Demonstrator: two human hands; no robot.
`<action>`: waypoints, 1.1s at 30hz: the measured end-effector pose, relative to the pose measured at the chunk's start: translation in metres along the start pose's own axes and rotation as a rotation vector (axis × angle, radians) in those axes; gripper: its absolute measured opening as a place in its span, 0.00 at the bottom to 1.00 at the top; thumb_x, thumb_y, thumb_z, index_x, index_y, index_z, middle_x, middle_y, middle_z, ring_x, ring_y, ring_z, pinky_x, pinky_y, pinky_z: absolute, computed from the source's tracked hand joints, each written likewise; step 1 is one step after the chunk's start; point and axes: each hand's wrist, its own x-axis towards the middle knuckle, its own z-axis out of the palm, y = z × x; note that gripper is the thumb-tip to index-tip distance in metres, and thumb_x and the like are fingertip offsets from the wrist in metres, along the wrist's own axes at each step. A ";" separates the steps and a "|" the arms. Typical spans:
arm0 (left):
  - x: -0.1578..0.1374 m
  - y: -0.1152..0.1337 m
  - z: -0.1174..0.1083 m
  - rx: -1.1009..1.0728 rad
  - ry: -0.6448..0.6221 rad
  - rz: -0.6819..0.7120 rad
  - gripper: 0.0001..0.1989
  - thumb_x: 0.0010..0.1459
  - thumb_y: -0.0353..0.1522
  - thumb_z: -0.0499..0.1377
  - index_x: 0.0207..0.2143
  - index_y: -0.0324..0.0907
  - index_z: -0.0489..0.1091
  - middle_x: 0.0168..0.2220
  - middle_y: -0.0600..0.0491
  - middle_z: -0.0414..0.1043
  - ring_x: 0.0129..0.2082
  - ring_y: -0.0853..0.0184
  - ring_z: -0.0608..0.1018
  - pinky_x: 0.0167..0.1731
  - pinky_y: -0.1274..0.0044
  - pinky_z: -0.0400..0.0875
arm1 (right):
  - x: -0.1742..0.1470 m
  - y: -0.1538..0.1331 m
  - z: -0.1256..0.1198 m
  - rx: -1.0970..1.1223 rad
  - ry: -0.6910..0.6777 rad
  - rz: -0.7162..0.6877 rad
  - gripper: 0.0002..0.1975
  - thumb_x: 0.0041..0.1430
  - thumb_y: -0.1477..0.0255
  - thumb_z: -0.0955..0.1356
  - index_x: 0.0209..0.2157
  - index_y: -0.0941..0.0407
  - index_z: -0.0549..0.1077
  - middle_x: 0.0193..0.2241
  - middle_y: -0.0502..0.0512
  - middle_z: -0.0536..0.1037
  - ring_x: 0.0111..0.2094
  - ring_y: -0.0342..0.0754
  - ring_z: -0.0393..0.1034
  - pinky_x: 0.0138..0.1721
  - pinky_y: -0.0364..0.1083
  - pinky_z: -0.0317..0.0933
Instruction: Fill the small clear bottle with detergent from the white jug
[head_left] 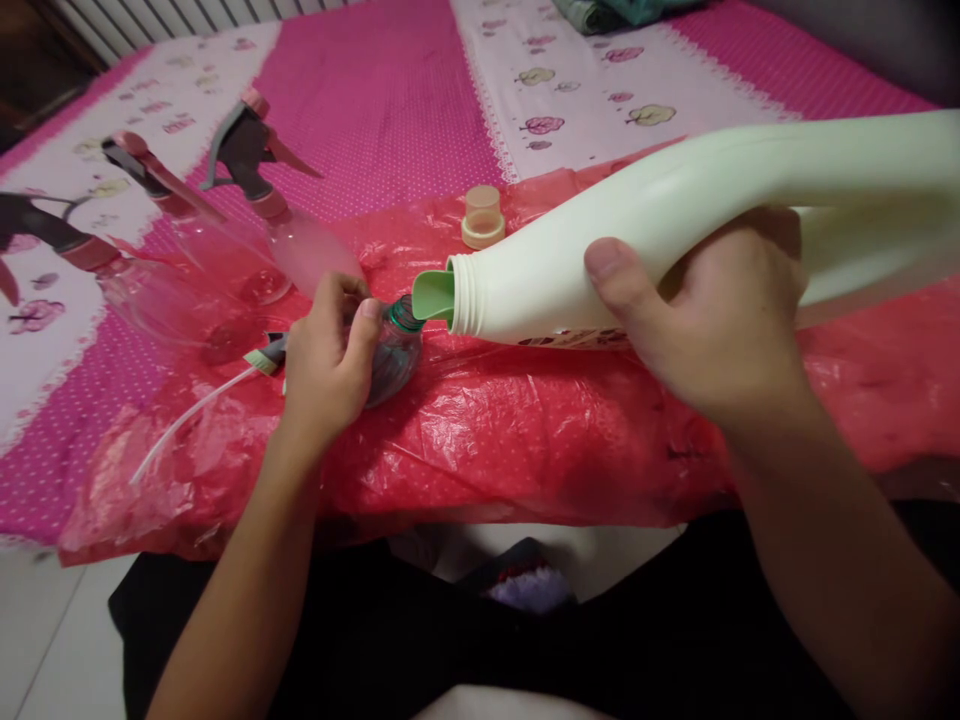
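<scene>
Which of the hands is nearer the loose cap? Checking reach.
Left. The left hand, gripping the small bottle, sits below-left of the cap; the right hand holds the jug, farther right.

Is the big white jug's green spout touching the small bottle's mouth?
Touching: the head view shows the green spout resting on the small bottle's green neck, no gap visible.

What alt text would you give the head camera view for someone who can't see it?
The right hand tips a large white jug, its green spout at the mouth of a small clear bottle held by the left hand, over a red plastic sheet. Three spray bottles and a cap lie behind.
</scene>
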 end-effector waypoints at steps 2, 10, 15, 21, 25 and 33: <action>0.000 0.000 0.001 0.006 0.009 0.007 0.19 0.69 0.51 0.51 0.39 0.46 0.67 0.29 0.56 0.68 0.29 0.66 0.73 0.35 0.72 0.65 | 0.000 0.000 0.000 -0.002 0.002 -0.004 0.41 0.64 0.38 0.53 0.51 0.57 0.77 0.49 0.58 0.81 0.59 0.63 0.70 0.63 0.65 0.57; 0.001 0.003 0.000 0.021 0.009 0.018 0.19 0.69 0.50 0.51 0.38 0.45 0.66 0.28 0.56 0.69 0.28 0.67 0.72 0.33 0.71 0.64 | 0.000 0.002 0.002 -0.008 0.015 -0.005 0.43 0.62 0.37 0.52 0.50 0.56 0.77 0.49 0.57 0.81 0.58 0.64 0.71 0.62 0.68 0.57; 0.000 0.002 -0.001 0.009 -0.007 0.004 0.18 0.70 0.49 0.51 0.39 0.47 0.68 0.29 0.56 0.70 0.30 0.67 0.74 0.36 0.72 0.67 | -0.001 0.002 0.002 -0.012 0.021 0.001 0.42 0.63 0.37 0.52 0.51 0.56 0.77 0.50 0.58 0.80 0.58 0.64 0.70 0.63 0.67 0.57; 0.000 0.002 0.000 0.012 0.008 0.005 0.18 0.69 0.50 0.51 0.39 0.47 0.69 0.29 0.55 0.70 0.32 0.64 0.76 0.39 0.70 0.70 | -0.001 -0.001 0.001 0.001 0.012 0.016 0.41 0.63 0.38 0.54 0.51 0.57 0.77 0.49 0.60 0.81 0.58 0.65 0.70 0.62 0.67 0.56; 0.000 0.003 -0.001 0.021 -0.005 0.002 0.18 0.69 0.49 0.51 0.39 0.47 0.70 0.29 0.54 0.71 0.32 0.64 0.76 0.38 0.70 0.70 | -0.001 -0.001 0.001 -0.012 0.018 0.023 0.41 0.63 0.38 0.54 0.50 0.56 0.77 0.49 0.60 0.81 0.58 0.65 0.70 0.62 0.66 0.57; 0.000 0.004 -0.003 0.029 -0.024 -0.004 0.16 0.69 0.47 0.52 0.39 0.47 0.71 0.30 0.54 0.71 0.33 0.64 0.76 0.37 0.71 0.68 | -0.001 0.000 0.001 -0.018 0.010 0.009 0.42 0.64 0.39 0.53 0.51 0.58 0.77 0.49 0.61 0.81 0.58 0.64 0.71 0.63 0.65 0.58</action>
